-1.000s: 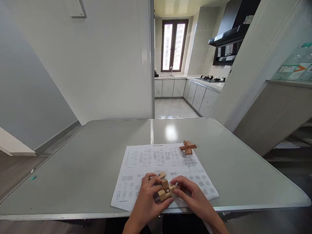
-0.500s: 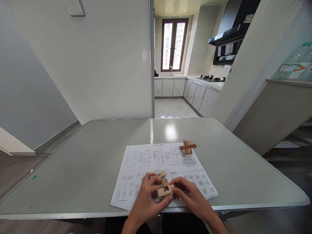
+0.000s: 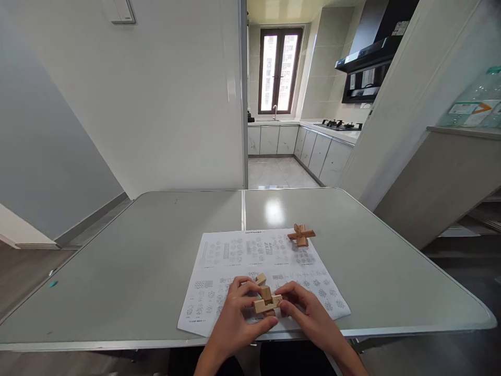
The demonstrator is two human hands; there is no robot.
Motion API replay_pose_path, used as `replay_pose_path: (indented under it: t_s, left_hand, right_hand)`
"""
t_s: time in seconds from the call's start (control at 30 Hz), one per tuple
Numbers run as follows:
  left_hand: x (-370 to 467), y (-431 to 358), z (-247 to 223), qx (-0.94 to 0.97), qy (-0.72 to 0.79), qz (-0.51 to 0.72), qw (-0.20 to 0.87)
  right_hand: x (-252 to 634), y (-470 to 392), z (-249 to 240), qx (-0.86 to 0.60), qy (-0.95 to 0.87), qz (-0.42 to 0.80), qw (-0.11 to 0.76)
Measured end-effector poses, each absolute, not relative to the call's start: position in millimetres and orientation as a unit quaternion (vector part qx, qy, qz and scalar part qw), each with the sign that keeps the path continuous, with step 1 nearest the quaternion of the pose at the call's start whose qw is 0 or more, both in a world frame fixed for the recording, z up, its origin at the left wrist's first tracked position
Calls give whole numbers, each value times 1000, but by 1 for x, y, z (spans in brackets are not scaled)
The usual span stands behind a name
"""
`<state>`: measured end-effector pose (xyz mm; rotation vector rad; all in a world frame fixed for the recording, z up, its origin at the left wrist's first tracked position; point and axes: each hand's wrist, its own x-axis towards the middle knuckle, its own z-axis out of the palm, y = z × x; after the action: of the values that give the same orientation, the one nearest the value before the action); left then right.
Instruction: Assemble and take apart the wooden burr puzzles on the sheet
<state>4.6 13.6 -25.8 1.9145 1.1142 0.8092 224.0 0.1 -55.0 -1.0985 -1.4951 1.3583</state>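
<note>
Notched wooden puzzle pieces [image 3: 266, 293] sit together in a small cluster between my two hands, above the near part of a printed sheet [image 3: 230, 256]. My left hand [image 3: 239, 312] grips the cluster from the left, its thumb below and its fingers curled over the top. On the other side, my right hand [image 3: 303, 312] pinches the right end of a pale notched piece [image 3: 267, 304] with thumb and fingertips. Another light wooden block [image 3: 260, 279] shows just beyond my left fingers. My fingers hide part of the cluster.
An assembled reddish-brown wooden cross-shaped puzzle [image 3: 301, 236] rests on the sheet's far right corner. The sheet of diagrams lies on a grey folding table [image 3: 129, 271] with a metal edge. A small teal bit [image 3: 52, 284] lies at the table's left side.
The pale notched piece has shifted slightly to the right and tilted, with its right end in my right fingers. My left hand has hardly moved.
</note>
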Motion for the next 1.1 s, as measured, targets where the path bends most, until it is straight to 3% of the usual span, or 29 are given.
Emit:
replay_pose_path:
  t_s: [0.5, 1.1]
  left_hand:
    - [6, 15, -29, 746, 444, 319, 380]
    - [5, 13, -26, 744, 438, 329, 382]
  right_hand:
    - [222, 1, -63, -461, -573, 484, 474]
    - [223, 2, -61, -474, -576, 500, 440]
